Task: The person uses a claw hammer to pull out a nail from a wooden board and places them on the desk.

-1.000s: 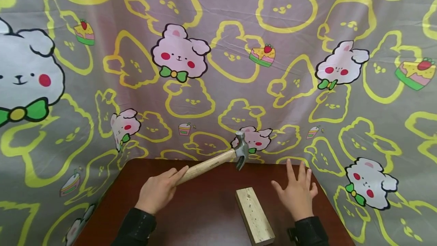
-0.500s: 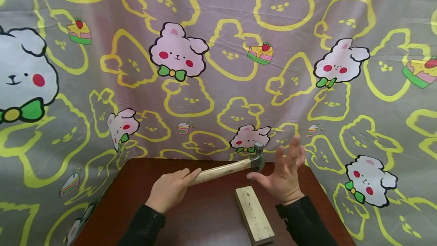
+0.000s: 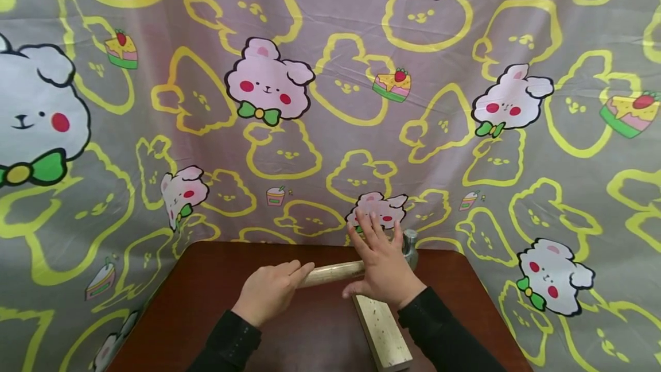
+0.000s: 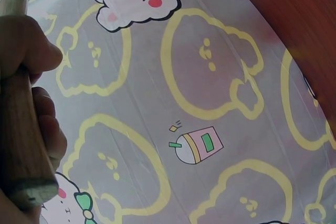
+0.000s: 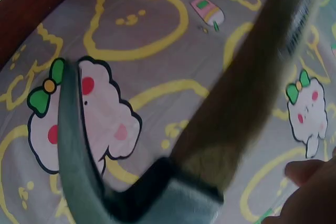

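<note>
My left hand [image 3: 271,291] grips the wooden handle of a claw hammer [image 3: 334,273], held above the table and pointing right. In the left wrist view, the fingers [image 4: 44,124] curl round the handle close to its butt end [image 4: 34,192]. My right hand [image 3: 384,268] is spread, thumb out, and overlaps the hammer near its head, hiding part of the handle. The steel claw [image 5: 79,145] and the handle [image 5: 239,87] loom large in the right wrist view, with right-hand fingers [image 5: 312,192] at the lower right edge, apart from the handle there.
A pale rectangular wood block [image 3: 382,334] with small dark marks lies on the dark red-brown table [image 3: 206,286], below the right hand. Grey cloth [image 3: 289,73] printed with yellow outlines and white cartoon animals hangs behind the table and along both sides.
The left hand has moved right with the hammer, whose handle has tipped closer to level. My right hand has come left from beyond the block to the hammer.
</note>
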`<state>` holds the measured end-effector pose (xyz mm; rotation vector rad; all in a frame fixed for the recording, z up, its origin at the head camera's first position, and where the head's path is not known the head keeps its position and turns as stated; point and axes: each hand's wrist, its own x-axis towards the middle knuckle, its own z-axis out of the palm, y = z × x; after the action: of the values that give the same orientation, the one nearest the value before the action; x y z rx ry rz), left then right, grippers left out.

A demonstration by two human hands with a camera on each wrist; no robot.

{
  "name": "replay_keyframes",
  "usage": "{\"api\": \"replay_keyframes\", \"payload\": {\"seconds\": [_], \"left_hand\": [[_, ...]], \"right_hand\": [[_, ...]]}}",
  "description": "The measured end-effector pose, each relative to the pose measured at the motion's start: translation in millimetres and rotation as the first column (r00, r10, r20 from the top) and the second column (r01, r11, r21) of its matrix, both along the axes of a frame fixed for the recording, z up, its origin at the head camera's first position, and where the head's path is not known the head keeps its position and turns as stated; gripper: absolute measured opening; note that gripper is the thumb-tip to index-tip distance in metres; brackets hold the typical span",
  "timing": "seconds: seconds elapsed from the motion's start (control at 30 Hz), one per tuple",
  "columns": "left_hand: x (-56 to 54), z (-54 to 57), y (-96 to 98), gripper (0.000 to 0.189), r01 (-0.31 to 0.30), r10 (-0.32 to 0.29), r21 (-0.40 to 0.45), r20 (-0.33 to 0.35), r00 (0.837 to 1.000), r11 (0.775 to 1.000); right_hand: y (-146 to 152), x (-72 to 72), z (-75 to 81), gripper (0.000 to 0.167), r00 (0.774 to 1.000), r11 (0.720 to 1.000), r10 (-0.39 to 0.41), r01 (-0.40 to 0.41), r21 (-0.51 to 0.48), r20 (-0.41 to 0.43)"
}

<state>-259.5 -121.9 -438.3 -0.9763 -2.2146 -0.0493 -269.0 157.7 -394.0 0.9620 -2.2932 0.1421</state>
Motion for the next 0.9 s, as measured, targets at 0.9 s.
{"api": "replay_keyframes", "payload": {"seconds": [0.9], "left_hand": [[1.2,-2.4,12.9,0.042,0.059,-0.06,0.019,0.017,0.998,0.998]], "right_hand": [[-28,-5.7,4.8,0.092,0.713,0.963,-0.218,0.045,0.266,0.667]]}}
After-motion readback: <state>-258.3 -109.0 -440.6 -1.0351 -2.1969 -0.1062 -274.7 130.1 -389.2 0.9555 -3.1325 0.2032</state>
